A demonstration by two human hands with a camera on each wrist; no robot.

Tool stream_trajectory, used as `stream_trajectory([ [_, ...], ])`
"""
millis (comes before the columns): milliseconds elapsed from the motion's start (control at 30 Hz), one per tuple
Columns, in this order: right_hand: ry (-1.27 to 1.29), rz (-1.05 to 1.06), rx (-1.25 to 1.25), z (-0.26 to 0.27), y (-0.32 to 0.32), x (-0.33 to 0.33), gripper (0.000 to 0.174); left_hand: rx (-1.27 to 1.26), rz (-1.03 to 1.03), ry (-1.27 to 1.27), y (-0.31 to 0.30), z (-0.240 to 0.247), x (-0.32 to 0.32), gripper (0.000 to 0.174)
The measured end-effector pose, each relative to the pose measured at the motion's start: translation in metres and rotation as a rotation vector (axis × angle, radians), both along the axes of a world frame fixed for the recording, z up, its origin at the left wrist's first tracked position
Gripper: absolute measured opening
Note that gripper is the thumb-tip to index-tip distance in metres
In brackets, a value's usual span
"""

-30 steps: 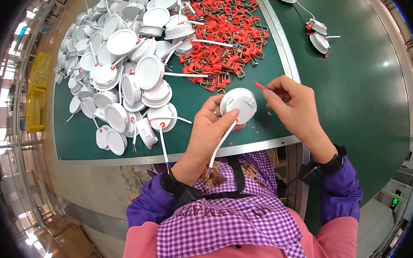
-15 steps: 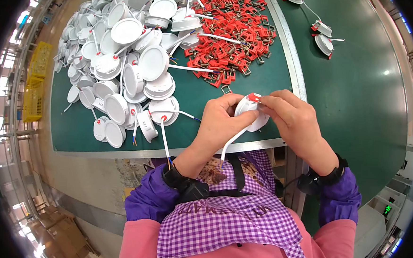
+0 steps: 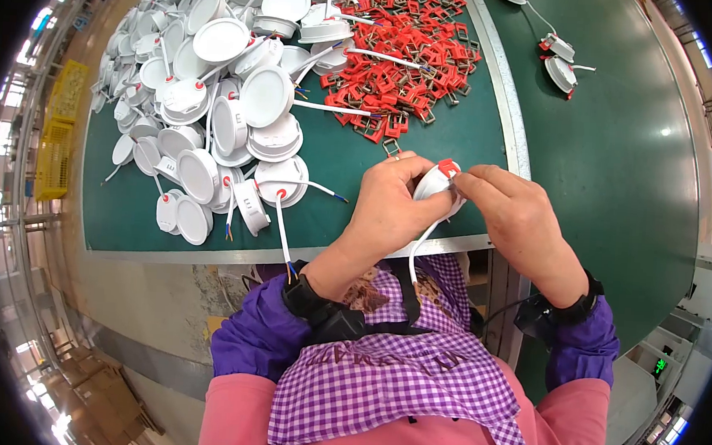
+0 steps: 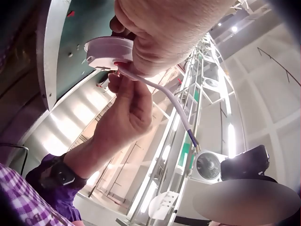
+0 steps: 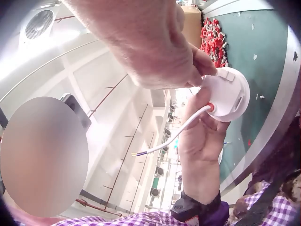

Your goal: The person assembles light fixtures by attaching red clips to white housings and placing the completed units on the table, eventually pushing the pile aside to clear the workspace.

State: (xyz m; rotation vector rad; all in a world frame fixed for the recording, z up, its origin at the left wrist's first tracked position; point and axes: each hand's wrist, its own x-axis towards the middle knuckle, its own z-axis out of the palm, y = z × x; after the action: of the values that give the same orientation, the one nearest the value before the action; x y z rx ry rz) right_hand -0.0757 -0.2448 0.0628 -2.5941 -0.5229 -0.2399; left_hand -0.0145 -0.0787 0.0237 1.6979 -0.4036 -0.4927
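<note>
My left hand (image 3: pixel 381 212) grips a round white downlight (image 3: pixel 432 185) by its rim, above the near edge of the green table. A white cable (image 5: pixel 176 132) leaves the lamp's housing through a red grommet (image 5: pixel 211 107) and ends in bare-tipped wires. On the lamp's far side sits a red clip (image 3: pixel 447 168), which the thumb and fingers of my right hand (image 3: pixel 519 224) pinch. From the left wrist view, the lamp (image 4: pixel 110 51) shows edge-on, with the right fingertips just beneath it. The clip's metal part is hidden.
Left on the table lies a large heap of white downlights (image 3: pixel 266 96) with loose cables. Beside it spreads a pile of red spring clips (image 3: pixel 407 46). A metal strip (image 3: pixel 501 93) divides off the right green surface, where several clipped lamps (image 3: pixel 559 73) lie.
My right hand has brought the red clip leftward from the air onto the downlight. The lamp has been tilted and shifted slightly right in my left hand.
</note>
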Motion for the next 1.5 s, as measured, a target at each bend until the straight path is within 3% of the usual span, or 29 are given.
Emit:
stream_trajectory([
  [200,-0.089,0.01,-0.027,-0.007,-0.002,-0.001,0.03,0.024,-0.132,-0.052,0.0,0.0,-0.001,0.019],
  [267,-0.118,0.029,-0.038,-0.009,-0.002,0.0,0.03,-0.021,-0.085,-0.049,-0.001,0.0,-0.002,0.019],
  [333,-0.194,-0.084,0.048,-0.007,-0.002,-0.002,0.032,-0.035,-0.068,0.007,-0.003,0.008,-0.002,0.019],
  [700,-0.105,-0.054,0.012,-0.005,0.001,-0.01,0.031,-0.035,0.042,0.003,-0.004,0.002,-0.004,0.021],
  [767,-0.088,-0.051,0.002,-0.004,0.001,-0.01,0.03,-0.03,0.028,-0.12,-0.005,-0.001,-0.003,0.019],
  [967,-0.183,-0.004,-0.003,-0.011,0.001,-0.01,0.031,0.002,-0.132,-0.117,0.003,0.001,0.004,0.017],
  [1067,-0.124,-0.055,0.099,-0.012,0.0,-0.011,0.032,0.012,-0.173,-0.128,0.005,0.006,0.001,0.018],
  [1167,0.426,-0.368,0.638,0.005,-0.002,-0.012,0.044,-0.052,-0.182,0.032,0.007,0.006,-0.005,0.02],
  [1200,0.424,-0.366,0.639,0.005,-0.002,-0.011,0.044,-0.052,-0.181,0.029,0.009,0.006,-0.007,0.02],
  [1267,0.667,-0.351,0.794,0.004,-0.004,-0.011,0.044,-0.045,-0.176,-0.044,0.012,0.002,-0.008,0.023],
  [1333,0.655,-0.315,0.779,0.0,-0.002,-0.011,0.043,-0.036,-0.173,-0.104,0.016,0.001,-0.009,0.023],
  [1500,0.705,-0.303,0.619,0.005,0.01,0.002,0.037,0.061,-0.172,0.028,0.027,0.008,-0.012,0.016],
])
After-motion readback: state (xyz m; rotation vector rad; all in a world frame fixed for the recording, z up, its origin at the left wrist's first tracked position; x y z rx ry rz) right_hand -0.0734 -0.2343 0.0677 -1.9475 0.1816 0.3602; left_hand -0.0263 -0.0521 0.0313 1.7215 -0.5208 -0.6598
